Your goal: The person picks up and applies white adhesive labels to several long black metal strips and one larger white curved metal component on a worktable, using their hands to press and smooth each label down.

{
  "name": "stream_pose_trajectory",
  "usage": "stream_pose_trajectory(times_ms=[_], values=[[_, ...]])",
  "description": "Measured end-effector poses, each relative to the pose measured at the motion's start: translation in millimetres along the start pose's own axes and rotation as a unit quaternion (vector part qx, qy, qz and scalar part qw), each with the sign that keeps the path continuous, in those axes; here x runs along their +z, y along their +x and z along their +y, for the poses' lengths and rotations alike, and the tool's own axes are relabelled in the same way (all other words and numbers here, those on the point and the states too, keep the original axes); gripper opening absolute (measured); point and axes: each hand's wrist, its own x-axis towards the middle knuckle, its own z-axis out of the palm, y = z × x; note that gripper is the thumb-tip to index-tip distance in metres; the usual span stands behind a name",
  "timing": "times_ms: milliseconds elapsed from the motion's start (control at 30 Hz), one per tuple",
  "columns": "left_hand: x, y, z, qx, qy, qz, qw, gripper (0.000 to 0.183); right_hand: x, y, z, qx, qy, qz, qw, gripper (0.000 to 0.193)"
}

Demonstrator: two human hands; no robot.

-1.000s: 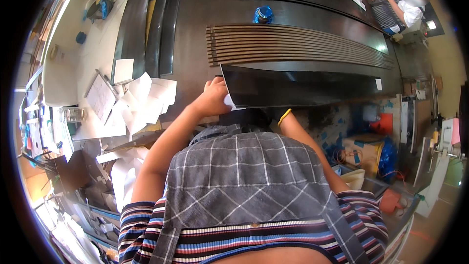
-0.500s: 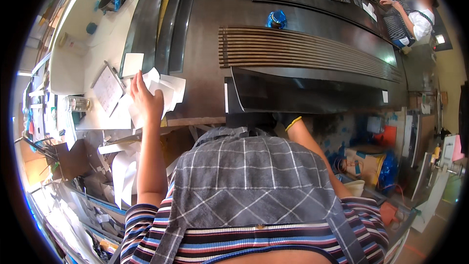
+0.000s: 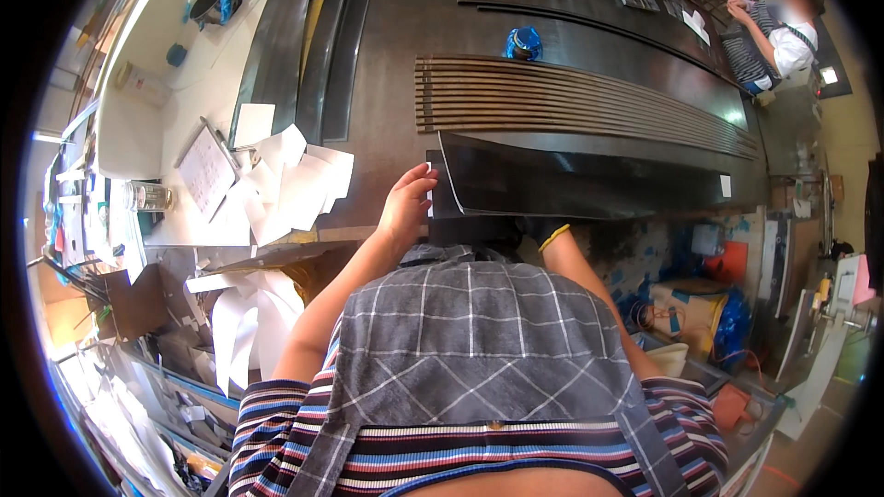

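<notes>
Since the earlier frame, the person's left hand [image 3: 405, 208] has moved right, from the loose white papers [image 3: 296, 182] to the left end of a long black sheet [image 3: 580, 177].

At the far left, a bucket [image 3: 214, 5] with blue plastic stands on a pale surface; nearer are a clear jar [image 3: 147, 196] and a printed form [image 3: 208, 171], with the papers to their right. Long dark strips [image 3: 336, 64] run away behind them. The left hand's fingers are bent and close together at a narrow white strip [image 3: 430, 195]; whether they pinch it cannot be told. The black sheet lies along the table's near edge, before a row of brown slats [image 3: 552, 98]. The right hand [image 3: 532, 225] is mostly hidden at its near edge, so its fingers cannot be judged. At far right is a co-worker [image 3: 778, 41].
</notes>
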Motion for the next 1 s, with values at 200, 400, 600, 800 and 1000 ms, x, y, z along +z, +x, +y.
stream_pose_trajectory(times_ms=[200, 400, 600, 800, 1000], values=[[4, 0, -3, 0.016, -0.023, 0.016, 0.999, 0.055, 1, 0, 1, 0.003, 0.001, 0.003, 1.000, 0.015], [-1, 7, -17, 0.104, 0.011, 0.013, 0.994, 0.047, 2, 2, 0, -0.002, 0.004, 0.000, 1.000, 0.015], [2, 15, -19, 0.095, 0.011, 0.031, 0.995, 0.031, 0, 1, 1, 0.003, 0.001, 0.000, 1.000, 0.014], [-28, 49, -58, -0.054, -0.103, -0.146, 0.982, 0.031, 2, 2, -2, -0.004, 0.003, -0.004, 1.000, 0.014], [6, 14, -28, -0.134, -0.251, -0.199, 0.938, 0.041, 2, 2, -1, -0.002, 0.000, -0.007, 1.000, 0.014]])
